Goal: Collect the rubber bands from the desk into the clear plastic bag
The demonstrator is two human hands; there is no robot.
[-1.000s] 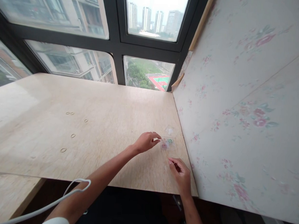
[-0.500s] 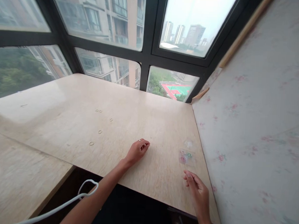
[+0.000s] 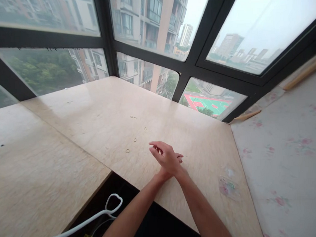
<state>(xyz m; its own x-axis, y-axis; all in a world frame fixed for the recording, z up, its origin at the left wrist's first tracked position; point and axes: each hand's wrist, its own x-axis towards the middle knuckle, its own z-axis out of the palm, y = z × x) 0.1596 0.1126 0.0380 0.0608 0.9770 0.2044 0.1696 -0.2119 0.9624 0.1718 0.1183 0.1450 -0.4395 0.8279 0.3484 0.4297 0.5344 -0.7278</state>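
My right hand (image 3: 164, 156) is crossed over my left wrist, pointing left above the table. Its thumb and index fingertips are slightly apart, and nothing shows between them. Largely hidden behind it, my left hand (image 3: 179, 157) rests near the tabletop with its visible fingers curled together; what they hold, if anything, cannot be seen. To the left of the hands lie several thin pale rings, the closest being one ring (image 3: 127, 151) and another ring (image 3: 135, 140). A third ring (image 3: 145, 128) is farther back.
A clear packet (image 3: 228, 188) with pink and green pieces lies on the right, beside the papered wall (image 3: 283, 187). A white cable (image 3: 90, 218) loops below the edge of the pale tabletop (image 3: 94, 126). Dark-framed windows (image 3: 187, 69) border the far side.
My right hand has moved left from beside the packet and crossed over my left wrist, its thumb and index finger parting. The camera view has turned left.
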